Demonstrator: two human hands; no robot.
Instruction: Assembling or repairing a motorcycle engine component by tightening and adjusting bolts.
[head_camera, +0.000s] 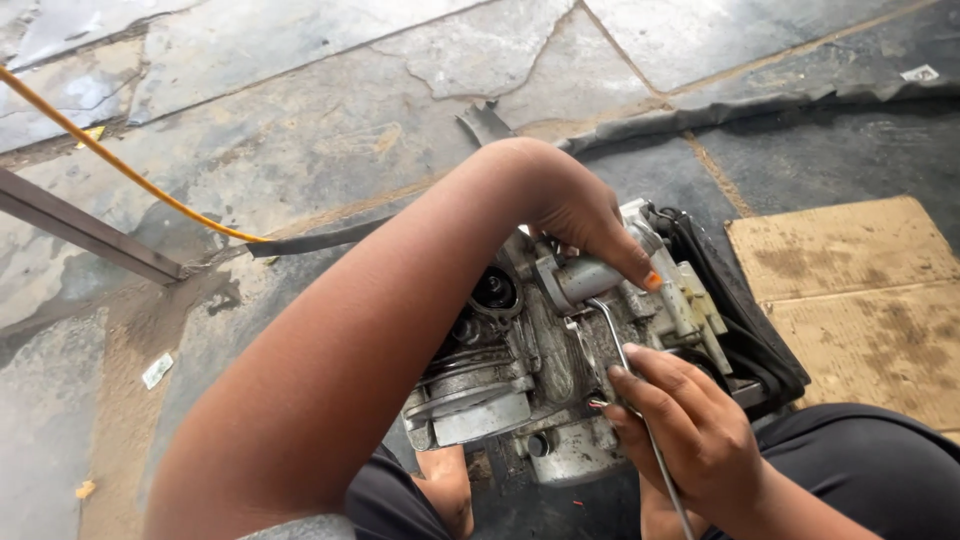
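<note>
Your right hand (690, 425) grips a bent metal rod (625, 370), its long axis running up-left into the engine block (520, 370) on the floor; your left hand (580, 215) presses, seemingly, a grey cylinder (590, 278) just above.

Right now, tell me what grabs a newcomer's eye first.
A greasy metal engine block sits on the stone floor at centre. The left hand rests on its grey cylinder; the right hand grips a bent metal rod. An orange cable crosses upper left.
</note>
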